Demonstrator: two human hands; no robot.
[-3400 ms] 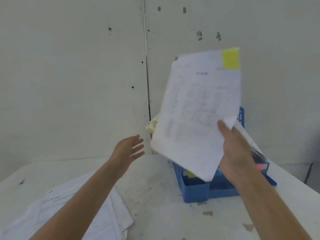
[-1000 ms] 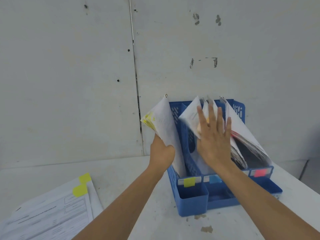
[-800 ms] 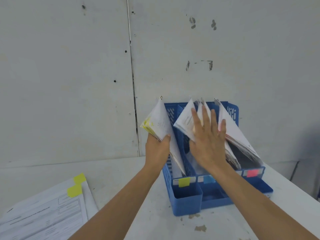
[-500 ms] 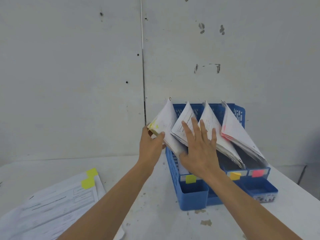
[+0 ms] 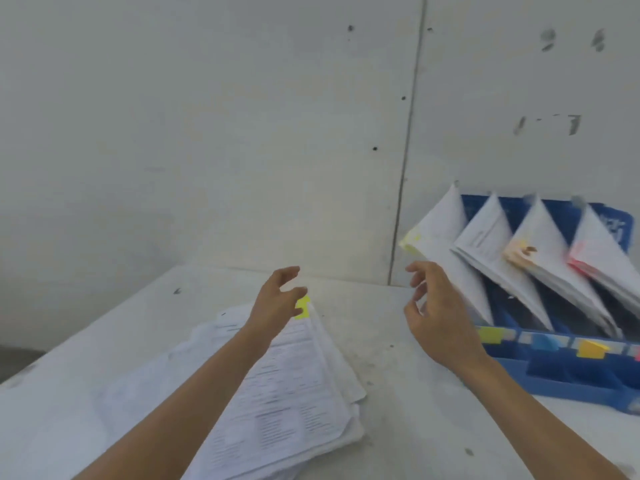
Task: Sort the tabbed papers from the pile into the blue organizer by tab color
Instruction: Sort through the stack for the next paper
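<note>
A: Grip?
B: Both loosely open, holding nothing. Left hand [image 5: 277, 299] hovers over the yellow tab [image 5: 303, 308] at twelve o'clock of the pile [image 5: 277, 386]; right hand [image 5: 436, 317] hangs beside the organizer [image 5: 571, 372], three o'clock on the table [image 5: 415, 427].
A: Risk?
B: Sheets cling, so two may lift together. Two hands, one pile, four filed bundles [image 5: 540, 258].

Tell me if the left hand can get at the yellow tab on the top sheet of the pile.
Probably yes. The left hand hovers right by the yellow tab at the far corner of the pile, fingers relaxed and empty, with nothing between them. The right hand is clear of it.
</note>
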